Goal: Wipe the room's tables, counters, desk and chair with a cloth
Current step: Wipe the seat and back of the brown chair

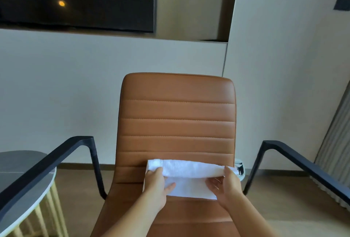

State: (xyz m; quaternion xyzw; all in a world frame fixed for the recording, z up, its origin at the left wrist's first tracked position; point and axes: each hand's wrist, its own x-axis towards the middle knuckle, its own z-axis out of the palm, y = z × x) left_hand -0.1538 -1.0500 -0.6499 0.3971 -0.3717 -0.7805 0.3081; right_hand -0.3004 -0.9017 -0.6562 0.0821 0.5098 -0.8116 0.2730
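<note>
Folding the white cloth (189, 172) over the tan chair (177, 115) — left hand (157, 181) and right hand (227, 183) pinch its ends, fingers curled. Better squared first, then long strokes along the seams.

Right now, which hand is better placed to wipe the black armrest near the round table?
Probably the left hand: it holds the white cloth at the end nearer that left armrest. The right hand is farther away.
</note>
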